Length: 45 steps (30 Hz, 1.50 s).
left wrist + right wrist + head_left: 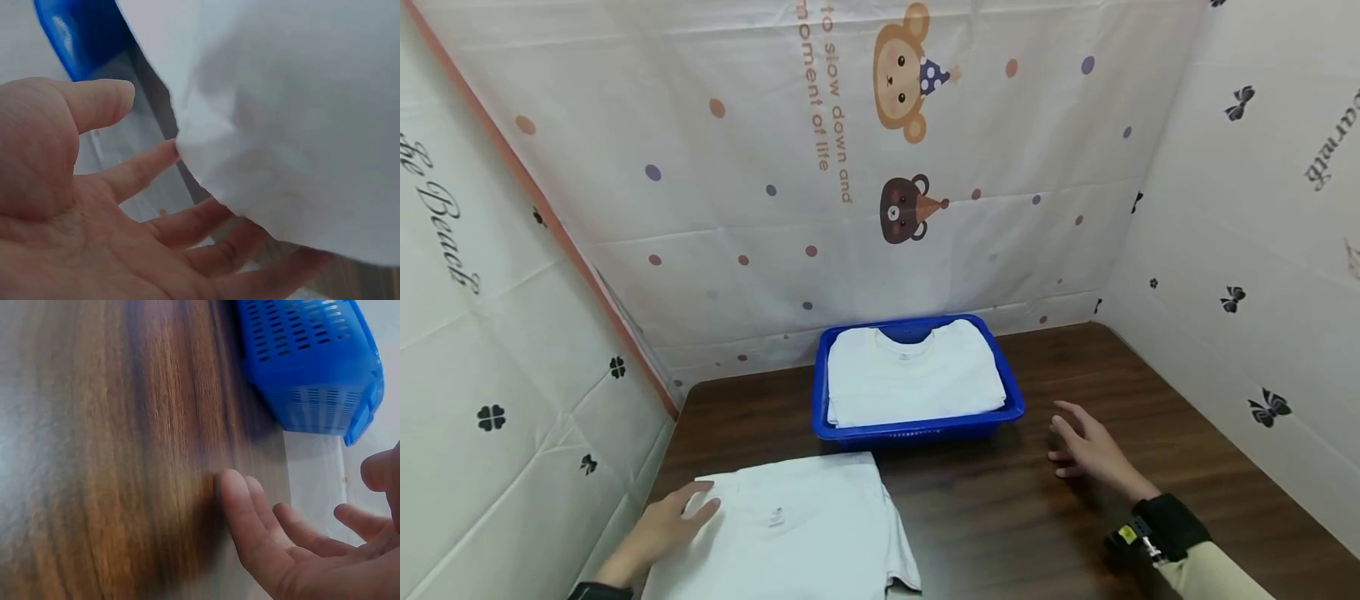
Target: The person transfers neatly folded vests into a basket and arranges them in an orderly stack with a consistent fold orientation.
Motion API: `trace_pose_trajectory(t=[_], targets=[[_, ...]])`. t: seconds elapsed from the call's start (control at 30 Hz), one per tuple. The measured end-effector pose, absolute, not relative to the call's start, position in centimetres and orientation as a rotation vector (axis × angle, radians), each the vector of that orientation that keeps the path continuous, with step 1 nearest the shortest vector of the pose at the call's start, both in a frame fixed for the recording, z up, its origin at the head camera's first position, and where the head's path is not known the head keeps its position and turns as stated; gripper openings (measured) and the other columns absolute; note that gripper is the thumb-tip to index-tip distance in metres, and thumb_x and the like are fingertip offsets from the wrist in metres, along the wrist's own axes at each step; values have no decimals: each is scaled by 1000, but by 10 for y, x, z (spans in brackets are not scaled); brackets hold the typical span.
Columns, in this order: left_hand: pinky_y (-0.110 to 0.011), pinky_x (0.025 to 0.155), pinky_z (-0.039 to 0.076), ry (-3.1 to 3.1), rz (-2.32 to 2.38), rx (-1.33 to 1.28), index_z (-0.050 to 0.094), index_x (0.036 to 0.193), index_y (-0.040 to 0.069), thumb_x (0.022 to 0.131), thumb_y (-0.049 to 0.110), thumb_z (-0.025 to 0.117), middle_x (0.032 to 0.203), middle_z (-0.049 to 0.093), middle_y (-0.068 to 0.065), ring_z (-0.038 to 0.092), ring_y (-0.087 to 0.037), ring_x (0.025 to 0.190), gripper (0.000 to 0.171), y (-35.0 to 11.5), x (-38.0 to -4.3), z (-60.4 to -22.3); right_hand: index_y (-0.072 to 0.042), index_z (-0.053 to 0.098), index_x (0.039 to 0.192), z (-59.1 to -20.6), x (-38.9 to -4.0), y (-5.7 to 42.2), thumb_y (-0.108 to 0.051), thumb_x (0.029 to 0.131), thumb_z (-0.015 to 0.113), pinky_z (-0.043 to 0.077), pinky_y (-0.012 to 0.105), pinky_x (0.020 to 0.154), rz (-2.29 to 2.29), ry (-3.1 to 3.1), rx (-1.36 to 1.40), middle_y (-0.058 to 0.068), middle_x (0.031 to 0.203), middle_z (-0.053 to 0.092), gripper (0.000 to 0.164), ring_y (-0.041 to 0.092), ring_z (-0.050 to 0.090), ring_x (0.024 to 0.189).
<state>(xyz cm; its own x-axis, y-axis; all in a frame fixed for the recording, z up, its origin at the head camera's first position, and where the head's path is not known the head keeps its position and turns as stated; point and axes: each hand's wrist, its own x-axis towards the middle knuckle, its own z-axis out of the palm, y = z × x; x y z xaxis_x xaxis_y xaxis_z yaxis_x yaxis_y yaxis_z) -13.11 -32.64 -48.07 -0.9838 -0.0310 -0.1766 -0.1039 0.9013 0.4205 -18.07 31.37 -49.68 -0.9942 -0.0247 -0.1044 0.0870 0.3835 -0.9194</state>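
Note:
A folded white T-shirt (pixel 797 533) lies on the table at the near left, a small dark print near its upper edge. My left hand (pixel 673 525) is at its left edge. In the left wrist view the fingertips go under or behind the shirt's edge (pixel 215 150), while the thumb stands apart from the cloth. To the right, my right hand (pixel 1090 450) hovers low over the table, fingers loosely bent and holding nothing. Between and beyond the hands sits a blue plastic basket (pixel 917 432) with a folded white T-shirt (pixel 917 375) inside, collar toward the back.
The dark wood-grain table (pixel 1000 517) carries both the basket and the near shirt. A printed white curtain (pixel 737 208) hangs behind it, with more printed sheets at the left (pixel 497 333) and right (pixel 1247 233). The basket's slotted wall (pixel 300 337) shows in the right wrist view.

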Motion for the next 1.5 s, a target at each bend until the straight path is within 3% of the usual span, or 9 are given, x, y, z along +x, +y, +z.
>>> trace_pose_trajectory(t=[0.1, 0.23, 0.33, 0.5, 0.6, 0.77, 1.0, 1.23, 1.5], targets=[[-66, 87, 51, 2898, 678, -65, 60, 136, 1, 101, 47, 61, 130, 59, -36, 59, -55, 115, 58, -315, -128, -479, -4, 12, 162, -495, -176, 315, -41, 112, 39, 62, 49, 70, -1752, 2449, 81, 43, 149, 34, 68, 37, 73, 95], [-48, 71, 53, 2888, 755, -23, 64, 133, 5, 100, 43, 65, 105, 68, -20, 64, -35, 93, 51, -296, -121, -480, -6, 8, 163, -490, -167, 316, -39, 112, 40, 62, 53, 72, -1793, 2322, 130, 44, 151, 32, 68, 40, 72, 96], [-37, 62, 45, 2835, 848, -67, 65, 132, 9, 99, 42, 67, 91, 60, -6, 55, -23, 79, 47, -276, -117, -481, -7, 8, 163, -487, -160, 316, -36, 112, 42, 61, 54, 74, -1773, 2239, 155, 44, 148, 37, 68, 41, 72, 96], [-33, 49, 45, 2684, 1035, -95, 65, 131, 11, 99, 41, 66, 81, 54, -6, 52, -20, 66, 44, -246, -113, -483, -7, 8, 162, -483, -154, 315, -37, 111, 45, 61, 54, 76, -1735, 2184, 149, 42, 144, 45, 70, 41, 72, 97], [-35, 44, 52, 2573, 1127, -104, 63, 134, 10, 100, 43, 66, 84, 55, -8, 55, -22, 67, 47, -231, -113, -483, -6, 9, 162, -480, -152, 314, -37, 111, 45, 61, 54, 75, -1713, 2186, 158, 41, 140, 49, 70, 41, 72, 96], [-42, 49, 59, 2438, 1234, -67, 58, 138, 8, 101, 43, 64, 91, 55, -12, 58, -25, 75, 52, -210, -118, -482, -5, 10, 161, -479, -146, 316, -34, 112, 43, 61, 54, 74, -1686, 2181, 177, 40, 135, 54, 67, 42, 72, 94], [-44, 52, 60, 2326, 1385, 44, 52, 143, 3, 104, 38, 61, 94, 56, -14, 61, -25, 72, 54, -186, -121, -482, -3, 9, 161, -480, -138, 322, -33, 111, 44, 61, 55, 72, -1668, 2177, 151, 35, 128, 60, 68, 41, 72, 92], [-44, 57, 61, 2244, 1473, 89, 48, 146, 2, 104, 35, 61, 99, 57, -15, 55, -24, 74, 55, -157, -126, -481, 0, 12, 160, -477, -132, 325, -36, 111, 45, 62, 52, 71, -1590, 2212, 179, 34, 126, 61, 69, 36, 72, 89], [-48, 61, 62, 2168, 1570, 77, 47, 148, 5, 105, 31, 60, 116, 58, -19, 58, -28, 87, 52, -134, -133, -487, 0, 22, 158, -479, -132, 314, -36, 110, 48, 60, 54, 71, -1541, 2279, 233, 38, 132, 56, 66, 36, 71, 93]])
